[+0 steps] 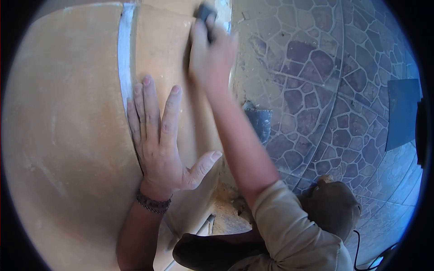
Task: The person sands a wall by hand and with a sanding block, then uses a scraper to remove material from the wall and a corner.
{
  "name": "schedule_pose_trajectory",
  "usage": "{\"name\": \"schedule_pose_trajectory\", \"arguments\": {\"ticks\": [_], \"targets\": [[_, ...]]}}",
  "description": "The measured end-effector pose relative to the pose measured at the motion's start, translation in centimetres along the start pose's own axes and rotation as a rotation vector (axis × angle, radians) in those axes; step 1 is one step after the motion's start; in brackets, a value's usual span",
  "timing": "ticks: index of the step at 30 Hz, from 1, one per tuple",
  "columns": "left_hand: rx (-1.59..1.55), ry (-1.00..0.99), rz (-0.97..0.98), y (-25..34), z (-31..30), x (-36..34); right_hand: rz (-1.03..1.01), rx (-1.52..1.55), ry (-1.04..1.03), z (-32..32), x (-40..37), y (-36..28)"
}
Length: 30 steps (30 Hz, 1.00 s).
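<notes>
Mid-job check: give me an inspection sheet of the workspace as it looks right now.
Surface: tan panel, dusty, with a white strip running down it.
Job's things: dark block held against the panel near the top of the view.
Clutter: dark scrap and dark sheet on the floor; dust and crumbs at the panel's foot.
Hands: left hand open, flat on the panel beside the strip; right hand shut on the block.
Cables: black cable on the floor, lower right.
Surroundings: stone-pattern floor; the person's knee.
</notes>
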State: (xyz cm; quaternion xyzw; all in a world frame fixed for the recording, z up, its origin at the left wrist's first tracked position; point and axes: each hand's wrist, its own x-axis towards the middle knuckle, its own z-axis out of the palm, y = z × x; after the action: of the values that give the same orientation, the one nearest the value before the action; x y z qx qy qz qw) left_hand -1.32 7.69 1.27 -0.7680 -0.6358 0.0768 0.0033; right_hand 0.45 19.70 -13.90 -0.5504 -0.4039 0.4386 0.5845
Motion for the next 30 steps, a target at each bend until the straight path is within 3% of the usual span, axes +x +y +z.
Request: {"name": "schedule_pose_trajectory", "arguments": {"ticks": [3, 5, 7, 8, 10, 13, 14, 16, 18, 20, 22, 25, 30], "targets": [[0.015, 0.011, 0.0, 0.0, -0.2, 0.5, 0.068, 0.018, -0.1, -4.6, -10.7, -3.6], [0.015, -0.003, 0.001, 0.0, -0.1, 0.2, -0.007, 0.059, -0.054, -4.4, -10.7, -3.3], [0.024, 0.01, 0.006, 0.0, 0.1, 0.1, -0.066, -0.091, 0.015, -2.1, -4.4, 0.2], [0.025, 0.022, 0.013, 0.0, 0.3, 0.3, 0.105, -0.089, -0.127, -2.2, -0.6, 0.4], [0.025, 0.027, 0.002, 0.1, 0.2, 0.2, 0.144, -0.066, -0.077, -2.8, -2.3, -0.9], [0.029, 0.04, -0.003, 0.3, 0.2, 0.9, 0.1, -0.009, -0.106, -5.2, -11.3, -2.8], [0.03, 0.033, -0.002, 0.3, 0.1, 0.9, 0.187, 0.044, -0.129, -5.4, -12.3, -3.3], [0.028, 0.023, -0.003, 0.4, 0.2, 0.4, 0.075, -0.067, -0.042, -3.0, -8.5, 0.0], [0.023, 0.051, 0.003, 0.4, 0.6, 0.6, 0.295, -0.045, 0.063, -0.4, -1.1, 4.0], [0.018, 0.052, 0.015, 0.5, 0.7, 0.5, 0.268, -0.027, 0.098, -0.4, -1.6, 3.9], [0.021, 0.071, 0.001, 0.8, 0.5, 0.9, 0.287, -0.089, 0.005, -3.2, -8.9, 0.4], [0.03, 0.053, 0.025, 0.5, 0.4, 0.9, 0.325, -0.011, -0.078, -4.2, -11.7, -0.5], [-0.01, 0.053, 0.014, 1.3, 0.8, 0.7, 0.168, -0.204, 0.111, 0.2, -0.1, 6.6]]}}
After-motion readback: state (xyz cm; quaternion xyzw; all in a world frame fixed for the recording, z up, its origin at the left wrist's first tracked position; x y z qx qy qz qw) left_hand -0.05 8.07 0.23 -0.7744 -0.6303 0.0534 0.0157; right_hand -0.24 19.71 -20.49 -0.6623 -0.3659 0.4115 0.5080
